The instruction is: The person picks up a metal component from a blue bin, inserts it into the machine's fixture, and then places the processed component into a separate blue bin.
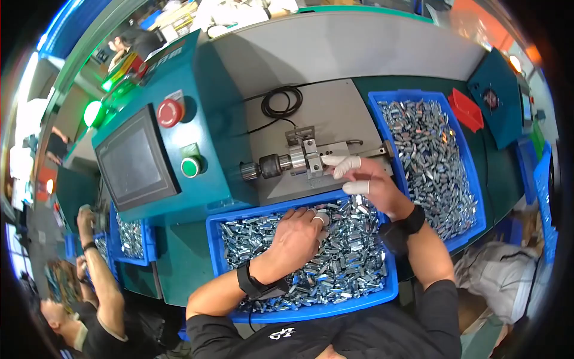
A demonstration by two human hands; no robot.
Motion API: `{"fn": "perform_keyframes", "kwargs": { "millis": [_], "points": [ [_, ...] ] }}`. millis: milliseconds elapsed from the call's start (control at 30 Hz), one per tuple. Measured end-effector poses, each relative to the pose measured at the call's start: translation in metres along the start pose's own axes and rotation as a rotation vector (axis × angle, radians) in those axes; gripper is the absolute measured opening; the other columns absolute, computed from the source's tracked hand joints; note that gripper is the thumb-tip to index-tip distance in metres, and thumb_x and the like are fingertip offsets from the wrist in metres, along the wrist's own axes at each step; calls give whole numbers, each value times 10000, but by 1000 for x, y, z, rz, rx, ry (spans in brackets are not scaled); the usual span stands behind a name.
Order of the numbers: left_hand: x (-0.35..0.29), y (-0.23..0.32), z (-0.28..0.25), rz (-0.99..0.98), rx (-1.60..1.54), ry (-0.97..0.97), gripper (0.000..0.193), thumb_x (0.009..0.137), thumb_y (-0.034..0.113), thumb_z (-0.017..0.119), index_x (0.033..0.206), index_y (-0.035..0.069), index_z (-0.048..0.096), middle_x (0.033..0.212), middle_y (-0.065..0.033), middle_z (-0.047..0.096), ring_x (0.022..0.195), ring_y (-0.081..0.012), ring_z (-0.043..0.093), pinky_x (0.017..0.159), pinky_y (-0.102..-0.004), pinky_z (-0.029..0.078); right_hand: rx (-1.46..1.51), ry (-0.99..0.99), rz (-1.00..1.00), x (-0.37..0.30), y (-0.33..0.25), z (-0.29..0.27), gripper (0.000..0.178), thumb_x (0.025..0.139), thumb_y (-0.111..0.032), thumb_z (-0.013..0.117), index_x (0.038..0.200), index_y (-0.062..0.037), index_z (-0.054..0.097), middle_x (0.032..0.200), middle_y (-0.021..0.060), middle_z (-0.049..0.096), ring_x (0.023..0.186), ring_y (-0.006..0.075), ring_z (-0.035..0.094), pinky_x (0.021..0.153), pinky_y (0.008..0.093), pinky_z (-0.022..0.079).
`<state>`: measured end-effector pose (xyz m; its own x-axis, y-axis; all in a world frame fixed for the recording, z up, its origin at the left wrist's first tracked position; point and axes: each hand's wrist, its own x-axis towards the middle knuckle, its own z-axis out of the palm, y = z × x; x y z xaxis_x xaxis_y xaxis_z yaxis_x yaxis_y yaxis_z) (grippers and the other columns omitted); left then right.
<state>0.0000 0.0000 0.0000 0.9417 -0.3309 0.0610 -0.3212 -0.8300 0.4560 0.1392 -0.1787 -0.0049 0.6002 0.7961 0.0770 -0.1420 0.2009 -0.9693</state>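
Note:
My left hand (297, 238) is over the near blue bin (209, 239), among many small shiny metal pieces (341, 269). Its fingers curl downward, and a white finger cot shows on it. Whatever they hold is hidden. My right hand (373, 182), with white finger cots, reaches in beside the metal clamping fixture (312, 158) of the machine. Its fingers are stretched and apart, the tips close to the block's right side. No piece shows between them. Left of the fixture, a dark round chuck (270, 166) sticks out from the teal machine housing (218, 119).
A second blue bin (481, 221) of metal pieces stands on the right, with a red tray (466, 110) behind it. The housing carries a screen (136, 158), a red emergency button (170, 112) and a green button (191, 167). A black cable (282, 102) lies coiled behind. Another person works at far left.

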Motion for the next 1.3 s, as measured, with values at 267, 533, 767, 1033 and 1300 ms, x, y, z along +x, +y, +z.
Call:
{"fn": "perform_keyframes", "kwargs": {
  "millis": [267,533,767,1033,1300],
  "points": [
    [7,3,3,48,29,35,196,719,79,672,906,37,629,841,-114,586,834,-302,552,749,-403,421,87,136,-52,-9,-2,-13,185,758,-21,571,939,-33,609,1234,179,576,1125,276,568,962,389,436],
    [5,0,0,8,24,72,209,712,84,679,912,52,629,872,-106,582,869,-298,549,781,-405,413,-56,274,-77,-4,-8,-20,146,736,-48,565,874,-18,600,1010,153,666,863,224,624,783,341,490],
    [-6,-7,18,-21,88,86,229,703,103,663,923,65,610,944,-104,579,950,-295,538,863,-417,401,-71,337,-22,-12,-5,-23,168,752,-110,587,903,-38,602,871,109,660,705,154,589,622,268,472],
    [0,-11,27,63,-18,153,127,709,102,627,828,62,610,902,-98,596,1007,-293,526,916,-419,389,-813,476,30,30,-10,0,199,811,-186,636,862,-3,578,737,132,639,624,214,606,541,349,471],
    [6,-10,21,66,-75,147,136,676,87,623,808,60,612,886,-95,599,1004,-297,527,904,-425,408,-1607,339,-173,52,-8,22,337,707,-197,690,983,-30,595,718,171,612,680,363,603,570,444,467]
  ]
}}
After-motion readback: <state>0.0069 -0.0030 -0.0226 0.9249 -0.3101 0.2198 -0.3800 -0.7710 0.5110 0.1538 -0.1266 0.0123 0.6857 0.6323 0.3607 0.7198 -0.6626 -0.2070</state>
